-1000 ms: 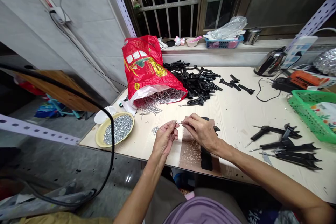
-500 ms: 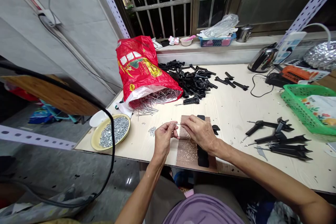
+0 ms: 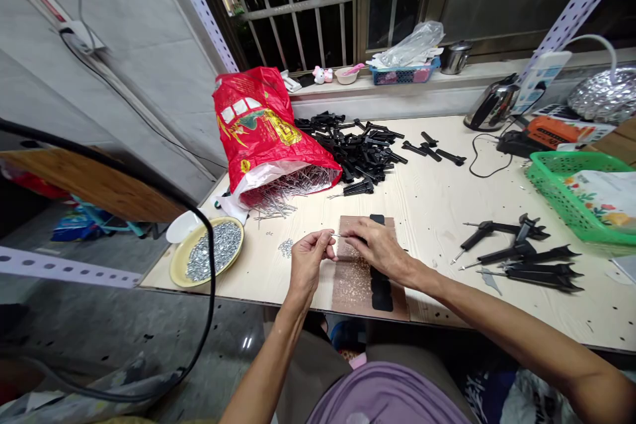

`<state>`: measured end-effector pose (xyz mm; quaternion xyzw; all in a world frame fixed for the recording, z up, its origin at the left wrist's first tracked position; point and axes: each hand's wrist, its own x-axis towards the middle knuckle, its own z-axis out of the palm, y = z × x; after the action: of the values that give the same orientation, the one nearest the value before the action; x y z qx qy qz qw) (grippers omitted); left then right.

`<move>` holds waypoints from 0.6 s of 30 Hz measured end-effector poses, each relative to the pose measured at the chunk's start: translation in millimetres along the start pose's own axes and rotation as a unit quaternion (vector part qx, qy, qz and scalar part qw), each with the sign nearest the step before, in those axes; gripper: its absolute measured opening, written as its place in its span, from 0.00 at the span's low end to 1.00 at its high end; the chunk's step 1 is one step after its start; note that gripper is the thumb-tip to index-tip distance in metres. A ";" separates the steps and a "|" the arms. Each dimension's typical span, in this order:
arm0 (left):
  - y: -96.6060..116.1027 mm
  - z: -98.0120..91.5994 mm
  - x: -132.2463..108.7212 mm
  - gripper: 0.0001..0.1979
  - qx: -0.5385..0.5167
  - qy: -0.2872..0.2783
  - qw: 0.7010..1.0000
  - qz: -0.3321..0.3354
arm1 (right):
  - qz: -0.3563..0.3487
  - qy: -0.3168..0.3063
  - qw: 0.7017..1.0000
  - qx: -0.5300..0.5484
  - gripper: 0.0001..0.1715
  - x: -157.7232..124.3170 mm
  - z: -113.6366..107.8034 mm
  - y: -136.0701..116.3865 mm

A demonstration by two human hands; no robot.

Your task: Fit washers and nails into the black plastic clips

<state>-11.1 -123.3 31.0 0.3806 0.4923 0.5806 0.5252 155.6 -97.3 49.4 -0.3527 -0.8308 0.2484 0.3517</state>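
Note:
A thin metal rod [image 3: 337, 234] spans the small gap between my two hands. The fingers of my left hand [image 3: 307, 262] pinch its left end; any small piece there is too small to make out. My right hand [image 3: 380, 250] is closed round the other end, its fingers covering the rest. Beneath the right hand lies a brown board [image 3: 351, 288] with worn specks and a black padded strip [image 3: 381, 293] along it. Just left of my left hand is a little pile of small metal pieces [image 3: 285, 248] on the table.
A yellow bowl [image 3: 175, 271] of small metal pieces stands at left. Behind, a red bag [image 3: 258, 126] spills metal rods [image 3: 283, 195] beside a heap of black plastic parts [image 3: 365, 149]. Black parts with metal tips [image 3: 539, 275] lie at right, near a green basket [image 3: 556, 195].
The whole view has shifted slightly. Both hands keep the rod between them in nearly the same pose; the right hand seems to have turned a little.

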 end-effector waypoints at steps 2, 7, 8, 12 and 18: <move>-0.9 0.6 0.3 0.14 0.005 -0.008 1.000 -0.010 | 0.018 0.004 1.000 0.026 0.09 -2.2 -1.2 1.8; -5.3 8.5 -5.9 0.23 0.028 -0.043 0.997 -0.060 | 0.045 -0.008 0.998 -0.030 0.08 -18.7 -22.4 23.7; -7.2 10.3 -8.0 0.27 0.036 -0.047 0.996 -0.067 | 0.049 -0.012 0.997 -0.065 0.09 -22.9 -30.2 32.5; -18.2 17.9 -14.0 0.33 0.089 -0.041 0.993 -0.068 | 0.045 -0.032 0.980 -0.190 0.09 -36.2 -57.9 74.0; -38.3 25.7 -14.0 0.29 0.168 0.003 0.985 -0.038 | -0.030 -0.089 0.980 -0.175 0.16 -61.7 -56.7 90.1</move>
<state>24.8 -134.1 0.7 0.4428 0.5984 0.4702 0.4742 266.8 -78.4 0.3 -0.3604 -0.8995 0.1194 0.2164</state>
